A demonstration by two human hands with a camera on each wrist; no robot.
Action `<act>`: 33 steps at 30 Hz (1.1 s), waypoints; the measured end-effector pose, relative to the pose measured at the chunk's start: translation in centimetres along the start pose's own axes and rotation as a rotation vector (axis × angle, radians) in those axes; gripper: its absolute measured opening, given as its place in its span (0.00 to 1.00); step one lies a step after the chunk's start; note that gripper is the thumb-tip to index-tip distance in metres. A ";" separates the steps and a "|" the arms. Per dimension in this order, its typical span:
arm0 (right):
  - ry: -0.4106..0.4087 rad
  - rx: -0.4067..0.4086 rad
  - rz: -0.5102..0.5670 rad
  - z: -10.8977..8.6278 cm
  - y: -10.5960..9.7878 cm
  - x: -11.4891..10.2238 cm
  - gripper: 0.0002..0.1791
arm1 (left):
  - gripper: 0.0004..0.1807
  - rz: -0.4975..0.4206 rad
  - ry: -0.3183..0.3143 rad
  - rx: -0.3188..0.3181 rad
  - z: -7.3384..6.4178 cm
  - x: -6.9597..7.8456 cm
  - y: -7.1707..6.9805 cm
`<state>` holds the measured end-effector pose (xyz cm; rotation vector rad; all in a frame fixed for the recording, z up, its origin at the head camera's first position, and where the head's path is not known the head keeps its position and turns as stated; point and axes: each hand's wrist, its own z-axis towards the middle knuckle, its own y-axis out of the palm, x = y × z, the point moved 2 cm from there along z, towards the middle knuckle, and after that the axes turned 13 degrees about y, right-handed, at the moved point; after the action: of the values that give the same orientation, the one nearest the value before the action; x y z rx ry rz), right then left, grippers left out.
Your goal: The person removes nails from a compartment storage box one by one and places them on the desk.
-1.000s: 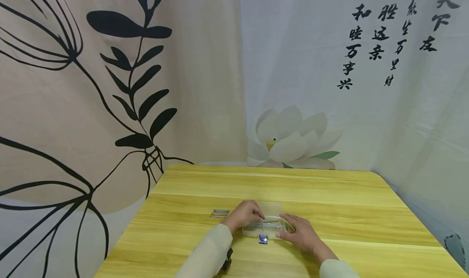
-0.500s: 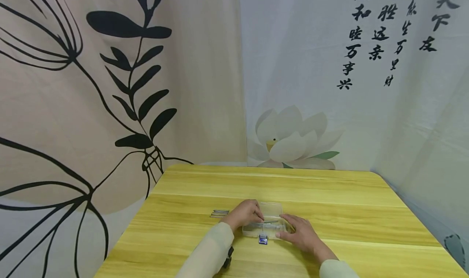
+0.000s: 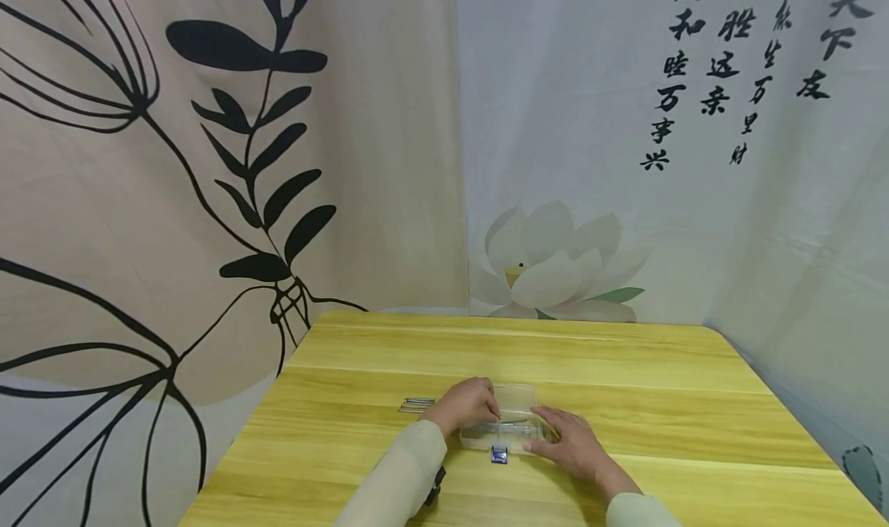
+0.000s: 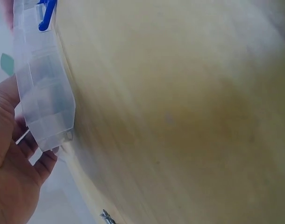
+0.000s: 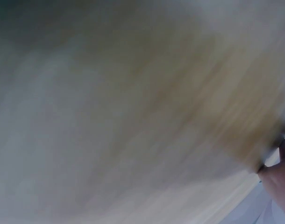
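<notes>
Clear box: it lies on the wooden table (image 3: 625,388), its body (image 3: 479,439) between the two hands; the lid (image 3: 515,394) is turned back behind it, probably so that the compartments can be reached.
Right hand (image 3: 572,442): holds the right end of the box, thumb in front and fingers behind, moderately spread; this seems to keep the box steady.
Left hand (image 3: 464,403): over the left part of the box, fingers bent downward; whether they pinch something, I cannot tell.
Thin rod (image 3: 514,420): at the box, lying crosswise.
Blue latch (image 3: 498,455): at the box's front, hanging free.
Metal rods (image 3: 417,405): left of the box, side by side, perhaps for easy picking.
</notes>
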<state>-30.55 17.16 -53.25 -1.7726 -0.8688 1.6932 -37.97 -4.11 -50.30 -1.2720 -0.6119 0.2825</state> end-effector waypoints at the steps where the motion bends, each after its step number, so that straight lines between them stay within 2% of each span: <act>1: 0.001 -0.001 0.002 0.0 0.0 0.0 0.40 | 0.02 -0.003 0.001 0.000 0.0 0.0 0.0; 10: -0.001 -0.007 0.009 0.0 0.0 0.0 0.39 | 0.03 -0.011 0.002 -0.028 0.1 -0.6 0.3; 24: 0.012 -0.011 0.011 -0.1 -0.1 0.0 0.39 | 0.04 0.009 0.011 -0.083 0.4 -0.4 0.2; 33: 0.007 -0.002 -0.001 0.0 0.0 0.0 0.40 | 0.03 -0.073 0.008 -0.047 0.2 -0.7 0.3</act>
<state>-30.55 17.20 -53.27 -1.7780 -0.8689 1.6850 -38.61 -4.26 -50.71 -1.2928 -0.6596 0.2034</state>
